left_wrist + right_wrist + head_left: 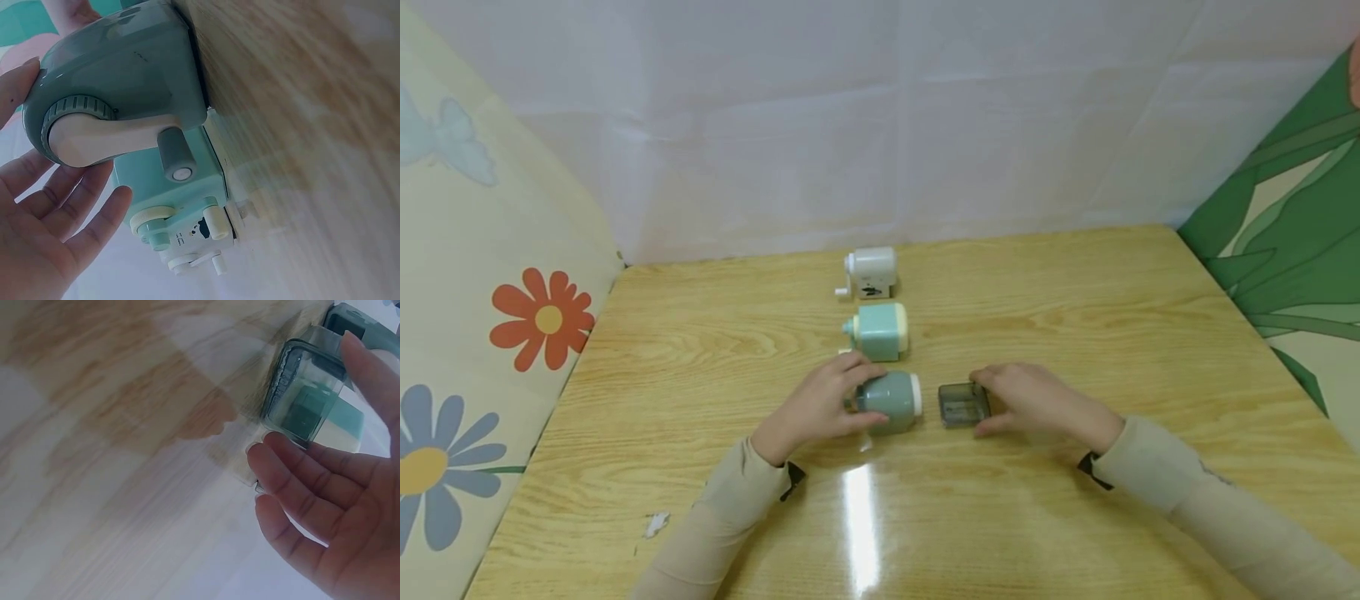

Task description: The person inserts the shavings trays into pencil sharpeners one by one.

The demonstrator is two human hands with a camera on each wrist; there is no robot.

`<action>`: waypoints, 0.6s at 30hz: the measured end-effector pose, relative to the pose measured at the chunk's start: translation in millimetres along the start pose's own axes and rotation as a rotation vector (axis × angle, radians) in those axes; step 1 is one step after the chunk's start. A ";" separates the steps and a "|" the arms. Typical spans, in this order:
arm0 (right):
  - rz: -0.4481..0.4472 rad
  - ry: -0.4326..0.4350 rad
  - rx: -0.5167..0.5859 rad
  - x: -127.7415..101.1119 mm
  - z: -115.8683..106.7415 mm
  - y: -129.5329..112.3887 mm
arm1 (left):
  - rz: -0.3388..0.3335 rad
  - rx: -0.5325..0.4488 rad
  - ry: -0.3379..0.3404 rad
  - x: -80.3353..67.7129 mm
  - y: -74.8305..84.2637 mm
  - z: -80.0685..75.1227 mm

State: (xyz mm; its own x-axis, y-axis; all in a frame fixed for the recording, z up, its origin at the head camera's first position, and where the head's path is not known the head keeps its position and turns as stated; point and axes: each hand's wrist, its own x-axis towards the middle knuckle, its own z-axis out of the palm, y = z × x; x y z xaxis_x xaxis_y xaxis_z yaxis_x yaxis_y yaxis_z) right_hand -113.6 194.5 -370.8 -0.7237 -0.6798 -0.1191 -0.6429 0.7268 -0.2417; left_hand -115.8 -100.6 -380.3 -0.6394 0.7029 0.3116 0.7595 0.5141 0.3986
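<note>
Three hand-crank pencil sharpeners stand in a column on the wooden table (1075, 292): a white one (869, 272) farthest, a teal and cream one (880, 331) in the middle, and a grey-green one (895, 402) nearest. My left hand (850, 398) grips the grey-green sharpener (125, 69) at its crank end, thumb on the body and fingers under the cream crank (112, 140). Just right of it lies a clear grey drawer (958, 406). My right hand (979, 404) holds this drawer (300, 394) between thumb and fingertips (259, 449).
A small white paper scrap (657, 523) lies near the table's front left. A flowered panel (490, 317) bounds the left side, a green leaf panel (1300, 250) the right, and a white backdrop (880, 125) the back.
</note>
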 end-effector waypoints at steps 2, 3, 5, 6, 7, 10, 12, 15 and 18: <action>-0.005 0.002 -0.005 0.7 0.6 -0.5 | -0.002 -0.002 -0.003 0.0 0.1 0.0; -0.008 0.004 -0.005 1.0 1.1 -0.6 | -0.003 -0.003 -0.004 0.0 0.0 0.1; -0.014 0.008 -0.006 1.4 2.0 -0.9 | -0.004 -0.006 -0.005 -0.1 0.0 0.1; -0.018 0.011 -0.005 1.7 2.5 -0.9 | -0.003 -0.008 -0.005 -0.1 -0.2 0.3; -0.020 0.014 -0.004 2.0 3.1 -1.1 | -0.003 -0.010 -0.003 -0.1 -0.4 0.4; -0.020 0.017 0.001 2.5 4.3 -1.9 | 0.002 -0.016 0.005 -0.3 -0.8 0.8; -0.017 0.015 0.009 2.9 4.8 -2.6 | 0.005 -0.019 0.009 -0.5 -1.1 1.2; -0.014 0.012 0.023 3.8 5.1 -4.3 | 0.004 -0.021 0.009 -0.6 -1.3 1.3; -0.012 0.008 0.037 4.7 5.1 -5.9 | 0.000 -0.024 0.005 -0.6 -1.3 1.2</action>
State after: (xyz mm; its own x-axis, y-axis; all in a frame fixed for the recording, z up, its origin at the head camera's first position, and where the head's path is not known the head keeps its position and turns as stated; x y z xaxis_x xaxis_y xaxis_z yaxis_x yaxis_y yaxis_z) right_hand -112.0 186.5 -374.9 -0.7183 -0.6873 -0.1080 -0.6419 0.7146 -0.2780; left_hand -116.3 -101.2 -382.0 -0.6398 0.7007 0.3157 0.7565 0.5018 0.4194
